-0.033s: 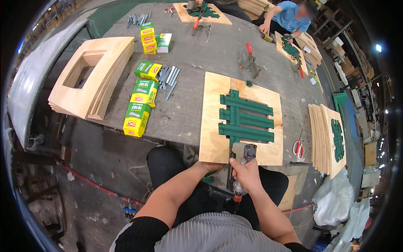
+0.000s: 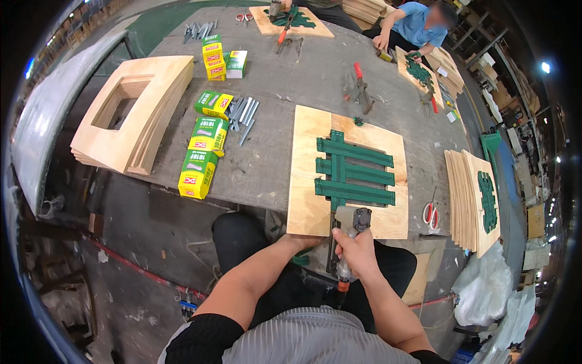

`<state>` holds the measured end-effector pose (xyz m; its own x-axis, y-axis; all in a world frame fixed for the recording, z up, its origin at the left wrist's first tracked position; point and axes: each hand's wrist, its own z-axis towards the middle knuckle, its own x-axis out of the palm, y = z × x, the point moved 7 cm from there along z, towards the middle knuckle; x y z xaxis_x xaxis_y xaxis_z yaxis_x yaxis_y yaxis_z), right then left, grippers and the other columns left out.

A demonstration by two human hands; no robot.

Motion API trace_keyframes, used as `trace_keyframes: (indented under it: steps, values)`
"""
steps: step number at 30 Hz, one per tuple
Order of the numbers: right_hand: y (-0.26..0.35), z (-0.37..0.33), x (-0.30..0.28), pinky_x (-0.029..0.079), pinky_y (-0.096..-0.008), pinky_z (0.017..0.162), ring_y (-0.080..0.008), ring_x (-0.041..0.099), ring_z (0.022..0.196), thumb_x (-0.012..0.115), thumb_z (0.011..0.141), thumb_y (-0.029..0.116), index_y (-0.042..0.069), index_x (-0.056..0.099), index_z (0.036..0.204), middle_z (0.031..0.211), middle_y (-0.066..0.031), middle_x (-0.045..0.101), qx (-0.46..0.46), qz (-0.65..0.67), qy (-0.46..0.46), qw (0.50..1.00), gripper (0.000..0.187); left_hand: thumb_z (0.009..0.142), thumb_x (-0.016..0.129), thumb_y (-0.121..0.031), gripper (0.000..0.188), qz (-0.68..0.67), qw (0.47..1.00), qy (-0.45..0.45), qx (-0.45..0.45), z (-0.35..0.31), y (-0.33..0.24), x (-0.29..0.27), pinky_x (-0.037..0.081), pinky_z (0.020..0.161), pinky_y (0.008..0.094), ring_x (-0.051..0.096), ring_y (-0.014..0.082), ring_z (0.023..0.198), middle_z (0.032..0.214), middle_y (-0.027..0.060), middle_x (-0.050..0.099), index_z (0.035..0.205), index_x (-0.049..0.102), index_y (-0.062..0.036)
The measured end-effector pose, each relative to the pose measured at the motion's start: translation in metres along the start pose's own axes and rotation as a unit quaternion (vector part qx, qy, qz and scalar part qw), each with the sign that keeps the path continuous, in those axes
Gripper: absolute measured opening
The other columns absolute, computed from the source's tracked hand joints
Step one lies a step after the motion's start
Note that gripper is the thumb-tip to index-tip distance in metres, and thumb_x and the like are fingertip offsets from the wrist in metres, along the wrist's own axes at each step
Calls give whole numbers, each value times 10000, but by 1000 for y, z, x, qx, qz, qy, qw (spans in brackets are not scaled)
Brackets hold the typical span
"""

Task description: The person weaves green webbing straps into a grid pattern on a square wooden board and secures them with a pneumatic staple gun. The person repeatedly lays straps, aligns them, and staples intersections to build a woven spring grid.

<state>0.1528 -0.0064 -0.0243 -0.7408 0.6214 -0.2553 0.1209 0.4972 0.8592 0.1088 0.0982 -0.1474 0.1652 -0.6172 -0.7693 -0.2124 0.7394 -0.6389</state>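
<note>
A square plywood board [image 2: 304, 182] lies at the table's near edge, its front part jutting out toward my lap. Green webbing straps [image 2: 337, 173] cross the opening in its middle, several running sideways over one lengthwise strap. My right hand [image 2: 357, 250] is closed round the handle of a staple gun [image 2: 350, 216]. The gun's nose is at the near end of the lengthwise strap; whether it touches cannot be seen. My left hand [image 2: 298, 241] is at the board's front edge, its fingers hidden beneath the wood.
Stacked plywood frames [image 2: 136, 115] and yellow-green boxes [image 2: 198, 174] with loose staple strips [image 2: 245, 112] lie left. Beyond the board is a red-handled tool [image 2: 360, 91]. Red-handled scissors [image 2: 431, 216] and more boards [image 2: 464, 200] are right. A person in blue [image 2: 412, 30] works at the far right.
</note>
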Motion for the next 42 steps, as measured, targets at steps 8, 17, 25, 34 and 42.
trace_keyframes:
  steps: [8,17,25,34,42]
  values:
    - [0,-9,-65,436,-240,449,-98,575,539,700,963,99,23,637,1098,861,-27,651,-46,127,-81,988,167,1046,556,-446,430,-238,958,83,-136,-43,-42,16,528,839,501,663,466,995,1053,205,730,1127,693,-46]
    - [1,-13,-60,441,-255,473,-104,576,548,728,961,160,20,651,1092,814,-22,643,-28,119,-42,992,206,1079,548,-260,293,-544,823,3,-164,-21,-57,-85,556,670,302,669,137,752,950,74,734,1143,661,3]
    - [14,4,-39,449,-252,471,-99,582,553,719,967,165,19,632,1104,832,-23,645,-24,96,-13,995,218,1074,548,-311,357,-470,851,27,-231,71,-12,-114,510,554,312,637,138,714,1005,76,754,1172,667,11]
    - [3,17,-33,447,-261,467,-106,579,553,724,966,163,15,616,1065,805,-20,634,3,58,-10,998,209,1065,566,-315,323,-512,817,72,-255,77,-5,-102,475,556,300,613,122,726,1042,49,768,1133,693,-26]
    - [3,22,-27,439,-275,487,-92,534,537,717,960,135,8,594,1101,746,-9,599,-8,36,8,999,227,1072,560,-301,313,-511,816,89,-255,81,0,-101,472,553,288,617,110,713,1044,44,769,1161,682,-27]
